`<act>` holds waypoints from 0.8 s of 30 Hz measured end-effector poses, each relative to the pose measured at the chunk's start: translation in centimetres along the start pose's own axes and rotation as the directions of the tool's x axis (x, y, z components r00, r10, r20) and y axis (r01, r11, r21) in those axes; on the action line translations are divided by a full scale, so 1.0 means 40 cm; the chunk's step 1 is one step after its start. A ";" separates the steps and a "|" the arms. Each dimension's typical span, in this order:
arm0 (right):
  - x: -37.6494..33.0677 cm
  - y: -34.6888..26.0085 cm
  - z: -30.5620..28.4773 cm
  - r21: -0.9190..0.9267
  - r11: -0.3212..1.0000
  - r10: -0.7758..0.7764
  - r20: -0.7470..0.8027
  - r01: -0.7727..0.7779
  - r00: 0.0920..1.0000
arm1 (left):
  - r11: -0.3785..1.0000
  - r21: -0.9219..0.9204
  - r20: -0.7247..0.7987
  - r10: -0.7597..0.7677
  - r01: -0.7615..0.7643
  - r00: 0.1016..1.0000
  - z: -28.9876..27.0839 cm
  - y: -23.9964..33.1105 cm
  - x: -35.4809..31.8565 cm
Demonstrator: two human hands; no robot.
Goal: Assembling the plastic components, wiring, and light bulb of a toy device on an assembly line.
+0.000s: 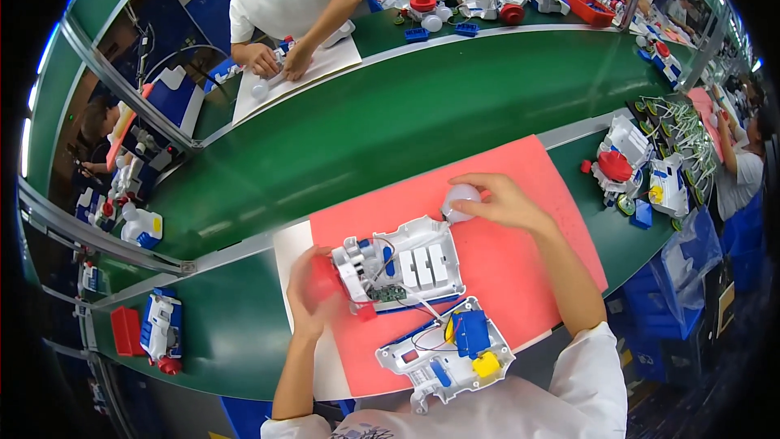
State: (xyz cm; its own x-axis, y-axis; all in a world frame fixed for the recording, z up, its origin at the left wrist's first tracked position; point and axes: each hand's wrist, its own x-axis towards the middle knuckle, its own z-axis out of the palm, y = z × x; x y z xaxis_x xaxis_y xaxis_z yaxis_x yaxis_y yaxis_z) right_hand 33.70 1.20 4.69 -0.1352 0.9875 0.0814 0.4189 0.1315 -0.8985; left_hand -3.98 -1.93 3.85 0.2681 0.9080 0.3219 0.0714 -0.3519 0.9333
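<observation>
Two white shells [448, 362], one pale globe [461, 194] (right hand [505, 202] holding it)

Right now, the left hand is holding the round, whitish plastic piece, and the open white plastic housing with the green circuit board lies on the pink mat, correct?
Not quite: the head view shows the right hand, not the left hand, holding the round, whitish plastic piece. The open white plastic housing with the green circuit board does lie on the pink mat.
</observation>
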 end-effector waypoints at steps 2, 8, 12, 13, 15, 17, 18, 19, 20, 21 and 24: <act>0.029 0.002 -0.007 -0.088 0.996 -0.026 0.057 0.031 0.998 | 0.989 -0.150 -0.086 -0.020 0.007 0.996 0.004 -0.038 0.001; 0.106 -0.031 -0.004 -0.251 0.961 -0.049 0.265 0.118 0.963 | 0.972 -0.230 -0.253 -0.016 -0.044 0.967 0.033 -0.127 -0.025; 0.121 -0.035 -0.006 -0.197 0.966 -0.101 0.311 0.168 0.945 | 0.956 -0.289 -0.275 -0.040 -0.043 0.961 0.045 -0.134 -0.033; 0.122 -0.035 -0.005 -0.198 0.965 -0.101 0.316 0.169 0.943 | 0.959 -0.279 -0.260 -0.028 -0.047 0.965 0.043 -0.134 -0.033; 0.117 -0.032 -0.001 -0.153 0.985 -0.031 0.299 0.080 0.954 | 0.962 -0.269 -0.248 -0.018 -0.051 0.968 0.040 -0.138 -0.035; 0.113 -0.015 0.004 -0.135 0.986 -0.054 0.294 0.097 0.954 | 0.971 -0.234 -0.258 -0.018 -0.044 0.966 0.039 -0.142 -0.035; 0.111 -0.005 0.009 -0.115 0.986 -0.080 0.289 0.117 0.954 | 0.970 -0.239 -0.257 -0.021 -0.042 0.966 0.041 -0.141 -0.036; 0.111 0.003 0.013 -0.118 0.987 -0.075 0.290 0.113 0.954 | 0.962 -0.269 -0.254 -0.016 -0.055 0.967 0.045 -0.133 -0.036; 0.110 0.011 0.018 -0.094 0.989 -0.083 0.297 0.116 0.951 | 0.952 -0.299 -0.252 -0.011 -0.067 0.968 0.048 -0.130 -0.036; 0.110 0.020 0.023 -0.071 0.990 -0.092 0.304 0.119 0.948 | 0.951 -0.303 -0.252 -0.014 -0.065 0.968 0.047 -0.136 -0.036; 0.106 0.056 0.030 -0.042 0.987 -0.131 0.333 0.154 0.934 | 0.958 -0.279 -0.241 -0.001 -0.069 0.970 0.043 -0.145 -0.040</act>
State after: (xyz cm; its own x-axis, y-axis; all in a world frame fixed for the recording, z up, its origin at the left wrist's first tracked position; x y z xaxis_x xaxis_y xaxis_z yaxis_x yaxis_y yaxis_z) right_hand 32.99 5.59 2.52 -0.4800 0.8758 0.0504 0.4302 0.2850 -0.8565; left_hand -3.18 -1.72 -2.35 0.0281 0.9362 0.3503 -0.2180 -0.3363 0.9162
